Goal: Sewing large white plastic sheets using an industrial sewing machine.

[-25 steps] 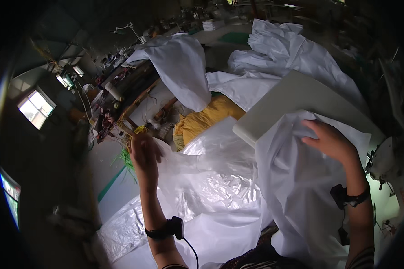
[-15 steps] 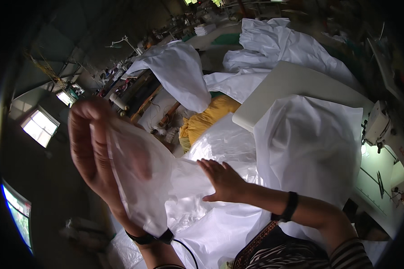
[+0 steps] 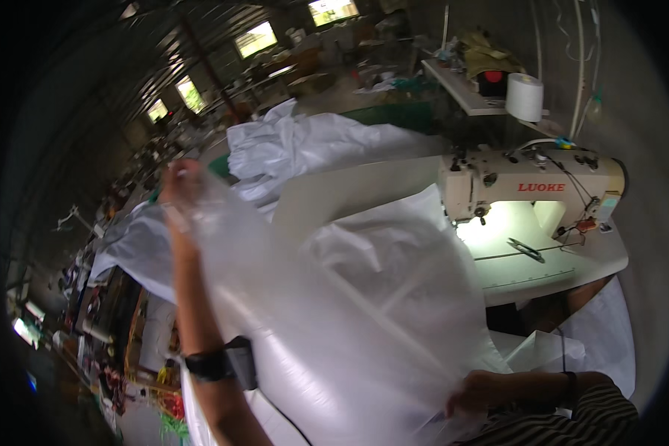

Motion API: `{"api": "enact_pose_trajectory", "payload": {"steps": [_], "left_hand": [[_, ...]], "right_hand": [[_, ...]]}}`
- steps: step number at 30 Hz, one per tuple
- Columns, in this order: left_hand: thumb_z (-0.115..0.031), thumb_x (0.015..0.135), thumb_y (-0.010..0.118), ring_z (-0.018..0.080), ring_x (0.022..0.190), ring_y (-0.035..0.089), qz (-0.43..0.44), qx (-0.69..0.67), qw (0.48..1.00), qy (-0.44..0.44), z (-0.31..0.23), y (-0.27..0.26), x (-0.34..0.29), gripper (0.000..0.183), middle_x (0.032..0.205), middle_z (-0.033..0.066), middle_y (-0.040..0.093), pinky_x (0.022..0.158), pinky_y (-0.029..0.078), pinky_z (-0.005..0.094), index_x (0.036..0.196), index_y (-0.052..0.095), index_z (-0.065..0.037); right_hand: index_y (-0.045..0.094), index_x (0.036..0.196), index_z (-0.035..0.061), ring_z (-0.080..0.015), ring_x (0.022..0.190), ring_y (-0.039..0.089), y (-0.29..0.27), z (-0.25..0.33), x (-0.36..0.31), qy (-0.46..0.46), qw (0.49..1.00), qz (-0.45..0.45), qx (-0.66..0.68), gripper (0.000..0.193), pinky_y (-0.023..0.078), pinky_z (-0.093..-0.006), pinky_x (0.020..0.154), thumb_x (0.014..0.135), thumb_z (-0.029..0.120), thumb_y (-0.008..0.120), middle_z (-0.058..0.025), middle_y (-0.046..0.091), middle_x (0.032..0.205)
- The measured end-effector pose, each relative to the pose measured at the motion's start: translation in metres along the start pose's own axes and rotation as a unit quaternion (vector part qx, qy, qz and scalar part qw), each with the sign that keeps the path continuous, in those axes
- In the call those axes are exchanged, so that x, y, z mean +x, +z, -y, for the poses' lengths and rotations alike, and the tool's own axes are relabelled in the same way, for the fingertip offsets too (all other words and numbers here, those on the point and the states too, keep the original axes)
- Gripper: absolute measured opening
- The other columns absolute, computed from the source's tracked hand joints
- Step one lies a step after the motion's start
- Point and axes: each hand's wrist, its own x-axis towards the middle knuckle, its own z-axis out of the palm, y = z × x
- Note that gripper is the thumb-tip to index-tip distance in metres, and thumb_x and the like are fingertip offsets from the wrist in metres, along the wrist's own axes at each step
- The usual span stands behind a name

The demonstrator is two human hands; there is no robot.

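A translucent plastic sheet (image 3: 275,320) stretches across in front of me, smeared by motion. My left hand (image 3: 181,184) is raised at the upper left, its fingers closed on the sheet's top corner. Low at the right, near my body, my right hand (image 3: 470,395) is closed on the sheet's lower edge; its fingertips are blurred. Behind the sheet, white fabric (image 3: 416,223) lies over the grey table panel (image 3: 312,195) and reaches toward the sewing machine (image 3: 535,178). The sheet veils part of this fabric.
Thread snips (image 3: 526,250) lie on the lit machine bed. A white thread cone (image 3: 524,97) stands behind the machine. A large heap of white fabric (image 3: 297,145) is beyond the panel. Clutter fills the left side, including a pale drooping cloth (image 3: 137,241).
My view has swung right, bringing the sewing machine fully into sight. My right hand has moved down toward my body, and the plastic is now spread out between both hands.
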Motion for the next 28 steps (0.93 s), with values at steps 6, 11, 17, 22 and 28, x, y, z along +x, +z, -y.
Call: {"api": "enact_pose_trajectory", "payload": {"steps": [6, 11, 17, 22, 28], "left_hand": [[-0.031, 0.099, 0.053, 0.031, 0.076, 0.067, 0.208, -0.054, 0.976, -0.04, 0.01, 0.336, -0.117, 0.031, 0.077, 0.0178, 0.067, 0.068, 0.051, 0.0406, 0.101, 0.062, -0.002], [-0.023, 0.093, 0.06, 0.0398, 0.082, 0.067, 0.265, 0.065, 0.957, -0.1, -0.003, 0.41, -0.191, 0.016, 0.085, 0.0175, 0.07, 0.072, 0.052, 0.0485, 0.098, 0.067, -0.009], [-0.016, 0.09, 0.062, 0.0376, 0.078, 0.068, 0.236, 0.019, 0.959, -0.156, -0.038, 0.38, -0.205, 0.01, 0.083, 0.0148, 0.07, 0.068, 0.052, 0.0462, 0.091, 0.069, -0.01], [-0.019, 0.091, 0.063, 0.0374, 0.076, 0.067, 0.314, 0.034, 0.94, -0.127, -0.088, 0.346, -0.221, 0.011, 0.082, 0.0148, 0.071, 0.068, 0.053, 0.0456, 0.092, 0.069, -0.01], [-0.042, 0.101, 0.052, 0.0278, 0.093, 0.071, 0.389, -0.219, 0.853, -0.271, -0.084, 0.309, -0.209, 0.041, 0.099, 0.0158, 0.073, 0.081, 0.052, 0.0417, 0.105, 0.069, -0.005]], "right_hand": [[0.067, 0.117, 0.0033, -0.026, 0.097, 0.067, 0.094, -0.111, -0.017, 0.052, 0.811, -0.376, 0.445, 0.038, 0.049, -0.0346, 0.087, 0.103, 0.033, 0.047, -0.0109, 0.07, 0.102], [0.065, 0.115, 0.0019, -0.0388, 0.104, 0.063, 0.034, -0.045, -0.069, 0.326, 0.767, -0.543, 0.101, 0.052, 0.048, -0.0427, 0.095, 0.091, 0.048, 0.064, -0.0213, 0.067, 0.108], [0.043, 0.14, -0.0045, -0.0344, 0.121, 0.056, -0.022, -0.094, -0.049, 0.243, 0.779, -0.559, 0.147, 0.081, 0.044, -0.0389, 0.101, 0.087, 0.051, 0.07, -0.0228, 0.055, 0.132], [0.057, 0.127, -0.0038, -0.0228, 0.102, 0.066, 0.025, -0.149, -0.053, 0.166, 0.859, -0.376, 0.306, 0.057, 0.05, -0.0337, 0.089, 0.092, 0.039, 0.069, -0.0152, 0.069, 0.109], [0.045, 0.146, 0.007, -0.0245, 0.124, 0.056, 0.032, -0.148, -0.095, 0.216, 0.821, -0.45, 0.279, 0.073, 0.044, -0.0315, 0.104, 0.087, 0.04, 0.075, -0.0134, 0.058, 0.137]]}}
